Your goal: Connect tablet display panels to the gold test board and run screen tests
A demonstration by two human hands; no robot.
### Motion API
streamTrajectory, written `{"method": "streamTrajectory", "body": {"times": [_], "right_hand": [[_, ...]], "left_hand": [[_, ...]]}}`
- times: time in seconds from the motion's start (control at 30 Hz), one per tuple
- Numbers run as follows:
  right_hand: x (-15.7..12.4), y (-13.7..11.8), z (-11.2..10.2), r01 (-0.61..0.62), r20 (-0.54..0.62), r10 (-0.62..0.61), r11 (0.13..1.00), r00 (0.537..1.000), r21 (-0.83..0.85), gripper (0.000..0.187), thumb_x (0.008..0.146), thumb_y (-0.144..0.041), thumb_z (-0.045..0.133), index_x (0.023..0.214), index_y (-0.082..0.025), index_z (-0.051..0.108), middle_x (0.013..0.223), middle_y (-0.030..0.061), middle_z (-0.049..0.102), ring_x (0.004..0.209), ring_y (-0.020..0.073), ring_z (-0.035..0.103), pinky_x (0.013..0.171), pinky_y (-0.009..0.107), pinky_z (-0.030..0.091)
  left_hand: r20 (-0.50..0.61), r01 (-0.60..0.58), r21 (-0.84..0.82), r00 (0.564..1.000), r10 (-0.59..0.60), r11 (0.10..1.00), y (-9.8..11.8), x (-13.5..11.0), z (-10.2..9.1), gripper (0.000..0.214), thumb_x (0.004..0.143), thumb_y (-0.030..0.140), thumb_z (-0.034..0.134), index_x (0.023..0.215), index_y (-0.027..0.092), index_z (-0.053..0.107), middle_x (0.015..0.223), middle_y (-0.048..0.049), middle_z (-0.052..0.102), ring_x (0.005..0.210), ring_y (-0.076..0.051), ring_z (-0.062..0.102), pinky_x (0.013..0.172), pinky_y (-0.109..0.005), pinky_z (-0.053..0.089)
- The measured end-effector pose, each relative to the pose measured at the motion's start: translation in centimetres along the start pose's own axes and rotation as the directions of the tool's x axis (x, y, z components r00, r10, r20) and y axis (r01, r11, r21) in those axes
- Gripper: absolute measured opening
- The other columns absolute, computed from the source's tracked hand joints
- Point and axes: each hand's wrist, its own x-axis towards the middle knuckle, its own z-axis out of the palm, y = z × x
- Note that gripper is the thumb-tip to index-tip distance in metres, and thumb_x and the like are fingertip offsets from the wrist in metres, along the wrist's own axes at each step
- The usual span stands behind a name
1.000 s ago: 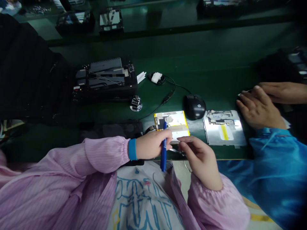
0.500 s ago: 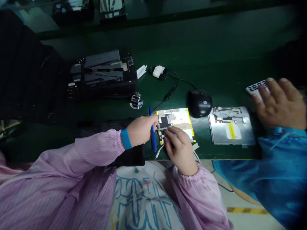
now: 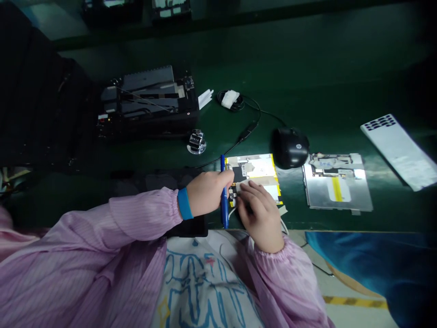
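Blue pen (image 3: 224, 207), clenched in left hand (image 3: 209, 193), runs lengthwise near to far; right of this grip, right hand (image 3: 260, 212) touches panel (image 3: 265, 166), hold unclear.

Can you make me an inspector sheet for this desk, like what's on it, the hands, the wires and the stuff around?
Surface: dark green tabletop.
Things in use: blue pen; yellow-edged panel lying flat, with a beige strip across it.
Clutter: black mouse, small metal counter, silver panel, white slab with dark squares at one end.
Hands: left hand grips the pen; right hand has its fingers over the yellow-edged panel, and whether it pinches anything is hidden.
Cables: black cable beyond the yellow-edged panel; white cable beside the right hand.
Surroundings: blue garment at right; striped floor tape below.
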Motion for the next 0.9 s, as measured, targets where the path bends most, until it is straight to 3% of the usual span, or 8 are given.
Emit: {"method": "streamTrajectory", "body": {"times": [0.2, 0.47, 0.9], "right_hand": [[0.0, 0.1, 0.1, 0.037, 0.017, -0.037, 0.998, 0.999, -0.043, 0.029, 0.087, -0.016, 0.057, 0.115, -0.017, 0.062, 0.113, 0.0117, 0.067, 0.117, 0.026, 0.058, 0.1, 0.049, 0.049], [0.2, 0.0, 0.2, 0.064, 0.019, -0.063, 0.994, 0.998, -0.089, 0.03, 0.087, -0.017, 0.057, 0.117, -0.016, 0.061, 0.112, 0.0114, 0.067, 0.116, 0.026, 0.057, 0.1, 0.048, 0.048], [0.5, -0.3, 0.1, 0.052, 0.144, -0.034, 0.99, 0.989, -0.129, 0.038, 0.088, -0.012, 0.046, 0.125, -0.014, 0.054, 0.114, 0.0149, 0.06, 0.117, 0.0292, 0.049, 0.096, 0.051, 0.046]], "left_hand": [[-0.121, -0.035, -0.027, 0.992, 0.032, 0.999, -0.2, 0.1, 0.3, 0.014, 0.079, 0.011, 0.045, 0.071, 0.02, 0.04, 0.064, 0.0021, 0.05, 0.058, -0.011, 0.047, 0.057, -0.023, 0.036], [-0.136, -0.049, -0.07, 0.99, 0.039, 0.996, -0.6, 0.2, 0.9, 0.015, 0.076, 0.01, 0.046, 0.071, 0.02, 0.038, 0.064, 0.0019, 0.051, 0.058, -0.012, 0.048, 0.057, -0.025, 0.036], [-0.142, -0.074, -0.119, 0.988, 0.057, 0.99, -1.2, 0.4, 1.4, 0.018, 0.073, 0.005, 0.048, 0.071, 0.02, 0.038, 0.063, 0.0029, 0.051, 0.057, -0.011, 0.048, 0.055, -0.024, 0.034]]}}
